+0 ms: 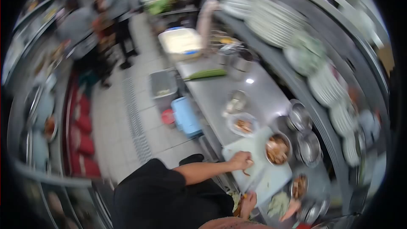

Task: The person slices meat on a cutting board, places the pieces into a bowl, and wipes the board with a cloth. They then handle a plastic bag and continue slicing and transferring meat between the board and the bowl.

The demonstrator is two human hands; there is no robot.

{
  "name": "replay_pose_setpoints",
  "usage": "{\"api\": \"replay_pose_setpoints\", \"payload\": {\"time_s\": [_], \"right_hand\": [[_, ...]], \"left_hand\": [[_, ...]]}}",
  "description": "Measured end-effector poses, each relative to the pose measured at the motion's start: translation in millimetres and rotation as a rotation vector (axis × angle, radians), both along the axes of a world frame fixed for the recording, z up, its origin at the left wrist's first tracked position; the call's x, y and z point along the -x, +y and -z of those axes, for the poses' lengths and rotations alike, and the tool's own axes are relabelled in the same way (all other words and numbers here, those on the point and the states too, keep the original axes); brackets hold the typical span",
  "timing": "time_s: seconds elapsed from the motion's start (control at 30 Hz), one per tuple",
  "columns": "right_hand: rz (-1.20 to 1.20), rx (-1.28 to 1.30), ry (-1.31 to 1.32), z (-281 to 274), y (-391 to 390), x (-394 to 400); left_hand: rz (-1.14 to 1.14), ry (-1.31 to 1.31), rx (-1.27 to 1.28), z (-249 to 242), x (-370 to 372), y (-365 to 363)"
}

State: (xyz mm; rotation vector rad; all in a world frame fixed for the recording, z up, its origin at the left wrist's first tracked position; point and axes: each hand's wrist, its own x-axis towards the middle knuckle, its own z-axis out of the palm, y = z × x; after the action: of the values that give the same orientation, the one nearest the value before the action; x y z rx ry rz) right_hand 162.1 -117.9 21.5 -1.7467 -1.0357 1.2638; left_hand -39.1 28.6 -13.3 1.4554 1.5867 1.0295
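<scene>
My left hand (241, 160) is closed above a pale cutting board (271, 183), with a small pale piece at its fingertips that is too blurred to name. A thin brown scrap (246, 173) lies just below that hand. My right hand (249, 202), lower in the view, grips a knife (255, 181) whose blade reaches over the board. Beyond my left hand stands a bowl of brown food chunks (277, 149). A white plate (242, 124) with similar pieces is beside the board. Nearer my right side are a smaller bowl of brown pieces (299, 186) and pale green leaves (278, 204).
Metal bowls (309, 147) stand behind the board, below a shelf (271, 53) of stacked plates (273, 19). Farther along the counter are a long green vegetable (206, 74) and a white tub (181, 42). A blue box (186, 116) and grey bin (163, 85) flank the aisle. Several people work beyond.
</scene>
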Motion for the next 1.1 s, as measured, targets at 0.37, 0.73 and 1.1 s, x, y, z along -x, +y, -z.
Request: {"api": "replay_pose_setpoints", "payload": {"time_s": [0.37,0.73,1.1], "right_hand": [[-0.711,-0.309,-0.412,80.4,69.2,28.7],[-0.199,0.115,-0.370,129.0,103.6,-20.9],[-0.545,0.007,-0.327,-4.8,67.2,-12.6]], "left_hand": [[-0.212,-0.073,-0.188,-110.1,94.7,-9.5],[-0.014,0.373,-0.569,-67.1,88.1,24.0],[0.083,0.562,-0.151,-57.6,27.8,28.3]]}}
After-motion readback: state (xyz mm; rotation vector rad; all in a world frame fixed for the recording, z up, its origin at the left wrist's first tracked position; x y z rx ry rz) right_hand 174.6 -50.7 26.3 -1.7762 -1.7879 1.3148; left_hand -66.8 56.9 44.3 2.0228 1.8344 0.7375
